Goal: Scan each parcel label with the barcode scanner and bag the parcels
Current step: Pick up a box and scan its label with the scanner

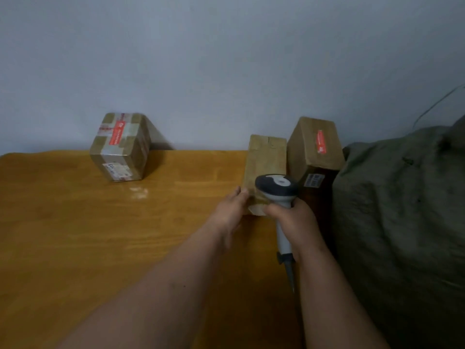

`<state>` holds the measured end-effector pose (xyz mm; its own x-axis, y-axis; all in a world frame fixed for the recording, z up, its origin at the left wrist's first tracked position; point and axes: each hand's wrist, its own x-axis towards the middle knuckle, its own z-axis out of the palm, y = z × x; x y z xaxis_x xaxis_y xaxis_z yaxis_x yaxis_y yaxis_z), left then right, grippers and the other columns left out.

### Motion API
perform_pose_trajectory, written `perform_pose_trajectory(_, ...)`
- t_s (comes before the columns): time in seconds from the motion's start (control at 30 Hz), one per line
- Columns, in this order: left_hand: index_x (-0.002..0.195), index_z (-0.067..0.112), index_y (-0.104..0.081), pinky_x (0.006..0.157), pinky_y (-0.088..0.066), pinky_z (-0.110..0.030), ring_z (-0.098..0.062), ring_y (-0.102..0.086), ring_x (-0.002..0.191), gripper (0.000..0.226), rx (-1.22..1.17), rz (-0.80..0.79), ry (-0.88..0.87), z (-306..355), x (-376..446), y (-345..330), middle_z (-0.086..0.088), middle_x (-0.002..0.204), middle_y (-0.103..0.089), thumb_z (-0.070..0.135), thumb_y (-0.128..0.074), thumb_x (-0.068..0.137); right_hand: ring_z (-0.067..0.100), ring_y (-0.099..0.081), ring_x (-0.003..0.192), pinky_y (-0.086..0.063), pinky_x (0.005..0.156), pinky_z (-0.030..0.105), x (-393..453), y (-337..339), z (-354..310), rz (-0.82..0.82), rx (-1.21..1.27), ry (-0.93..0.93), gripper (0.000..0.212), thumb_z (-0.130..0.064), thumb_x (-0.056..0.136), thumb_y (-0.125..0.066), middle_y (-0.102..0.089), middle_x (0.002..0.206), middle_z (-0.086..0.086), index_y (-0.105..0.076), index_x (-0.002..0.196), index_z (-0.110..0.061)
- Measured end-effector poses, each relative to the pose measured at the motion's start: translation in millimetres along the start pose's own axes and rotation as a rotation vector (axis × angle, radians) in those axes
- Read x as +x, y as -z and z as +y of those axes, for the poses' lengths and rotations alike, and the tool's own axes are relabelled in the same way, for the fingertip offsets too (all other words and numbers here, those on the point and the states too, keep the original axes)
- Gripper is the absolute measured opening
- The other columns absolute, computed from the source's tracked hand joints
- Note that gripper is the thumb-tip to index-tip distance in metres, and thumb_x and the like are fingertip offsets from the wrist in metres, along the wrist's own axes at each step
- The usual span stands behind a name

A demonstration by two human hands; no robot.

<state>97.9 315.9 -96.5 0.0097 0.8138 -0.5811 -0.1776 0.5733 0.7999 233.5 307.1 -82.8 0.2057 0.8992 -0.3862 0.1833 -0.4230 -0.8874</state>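
The parcel (pixel 266 170) I am working on stands right at my fingertips, a tall plain brown box on the wooden table (pixel 100 235). My left hand (pixel 230 210) has its fingers (pixel 241 192) spread a little and pressed flat on the box's left side, near the bottom. I think that is to keep the box from sliding while I scan. My right hand (pixel 293 217) is wrapped tight around the grey handle of the barcode scanner (pixel 276 187). The scanner's dark round head sits just past my right knuckles, in front of the box's lower part, so I guess I am hunting for its label. A pale patch shows at the bottom corner between my two hands; it may be the label, but it is too blurry to tell.

Just right of my right hand stands a second box (pixel 314 147), with a red sticker on top and a small white label on its near side. Past that is a big green sack (pixel 402 210), close by so boxes can drop in fast, I think. Far to the left of my left fingers, near the wall (pixel 226 59), sits a taped box (pixel 120 147) with red stickers and a white label.
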Motion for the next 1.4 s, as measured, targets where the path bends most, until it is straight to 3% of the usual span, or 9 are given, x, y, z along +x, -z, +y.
perform_pose_trajectory(0.17, 0.156, 0.035, -0.019, 0.110, -0.040, -0.047, -0.025, -0.047, 0.133, 0.081, 0.189, 0.184, -0.089, -12.3, -12.4, 41.8, 0.000, 0.155, -0.040, 0.062, -0.057, 0.090, 0.005, -0.070, 0.080, -0.048, 0.067, 0.030, -44.2, -20.6, 8.0, -0.009, 0.209, -0.002, 0.040, -0.039, 0.058, -0.077, -0.074, 0.084, -0.019, -0.070, 0.096, -0.034)
perform_pose_trajectory(0.3, 0.151, 0.055, -0.010, 0.088, -0.052, -0.045, -0.025, -0.055, 0.124, 0.129, 0.174, 0.114, -0.014, -28.3, -53.5, 66.6, 0.007, 0.152, -0.042, 0.091, -0.068, 0.042, 0.006, -0.072, 0.093, -0.054, 0.080, 0.032, -72.1, -40.1, 2.2, -0.146, 0.206, 0.069, 0.039, -0.035, 0.067, -0.076, -0.077, 0.097, -0.014, -0.074, 0.105, -0.028)
perform_pose_trajectory(0.37, 0.149, 0.057, -0.016, 0.083, -0.054, -0.044, -0.023, -0.059, 0.115, 0.135, 0.031, 0.097, 0.079, -39.2, -70.0, 75.3, 0.008, 0.143, -0.051, 0.090, -0.072, 0.031, 0.008, -0.072, 0.096, -0.055, 0.082, 0.032, -87.6, -50.2, -3.0, -0.263, 0.169, 0.088, 0.037, -0.036, 0.070, -0.077, -0.078, 0.099, -0.011, -0.074, 0.106, -0.027)
perform_pose_trajectory(0.5, 0.146, 0.043, -0.039, 0.077, -0.059, -0.038, -0.024, -0.072, 0.096, 0.111, -0.309, 0.098, 0.169, -69.2, -98.0, 100.1, 0.001, 0.109, -0.074, 0.058, -0.086, 0.046, 0.009, -0.074, 0.092, -0.057, 0.077, 0.029, -123.8, -63.5, -4.1, -0.424, 0.088, 0.077, 0.020, -0.024, 0.081, -0.077, -0.078, 0.097, -0.008, -0.076, 0.099, -0.033)
perform_pose_trajectory(0.57, 0.142, 0.030, -0.048, 0.075, -0.059, -0.033, -0.021, -0.075, 0.089, 0.100, -0.420, 0.076, 0.158, -82.9, -113.9, 111.1, -0.002, 0.101, -0.077, 0.045, -0.088, 0.052, 0.014, -0.074, 0.086, -0.059, 0.080, 0.039, -139.1, -61.4, -4.7, -0.393, 0.080, 0.078, 0.016, -0.027, 0.075, -0.078, -0.078, 0.090, -0.003, -0.077, 0.091, -0.028)
perform_pose_trajectory(0.7, 0.131, 0.021, -0.059, 0.069, -0.060, -0.029, -0.022, -0.073, 0.098, 0.080, -0.557, 0.063, 0.109, -94.4, -144.3, 130.2, -0.007, 0.111, -0.075, 0.034, -0.087, 0.058, 0.008, -0.071, 0.071, -0.055, 0.070, 0.034, -164.9, -49.5, -9.1, -0.318, 0.138, 0.110, 0.015, -0.025, 0.074, -0.081, -0.076, 0.079, -0.007, -0.077, 0.080, -0.038)
perform_pose_trajectory(0.87, 0.135, 0.021, -0.053, 0.078, -0.056, -0.032, -0.022, -0.071, 0.104, 0.091, -0.575, 0.077, -0.023, -86.5, -173.2, 147.3, -0.007, 0.115, -0.074, 0.027, -0.094, 0.054, 0.004, -0.069, 0.068, -0.055, 0.069, 0.030, -205.8, -44.7, -20.9, -0.405, 0.113, 0.179, 0.025, -0.042, 0.068, -0.077, -0.075, 0.087, -0.018, -0.073, 0.091, -0.053)
perform_pose_trajectory(1.1, 0.134, 0.024, -0.051, 0.069, -0.058, -0.026, -0.018, -0.073, 0.099, 0.097, -0.568, 0.067, -0.191, -69.6, -212.8, 149.9, -0.004, 0.114, -0.074, 0.030, -0.092, 0.046, 0.010, -0.066, 0.066, -0.054, 0.071, 0.038, -247.0, -46.5, -38.3, -0.468, 0.038, 0.226, 0.024, -0.034, 0.068, -0.075, -0.073, 0.081, -0.007, -0.075, 0.092, -0.039)
perform_pose_trajectory(1.4, 0.129, 0.022, -0.054, 0.084, -0.057, -0.035, -0.022, -0.071, 0.104, 0.074, -0.604, 0.164, -0.357, -55.2, -255.6, 142.9, -0.006, 0.116, -0.073, 0.018, -0.089, 0.063, 0.013, -0.067, 0.066, -0.054, 0.084, 0.055, -272.4, -21.9, -53.5, -0.511, -0.045, 0.252, 0.023, -0.030, 0.059, -0.074, -0.073, 0.078, 0.005, -0.076, 0.082, -0.032)
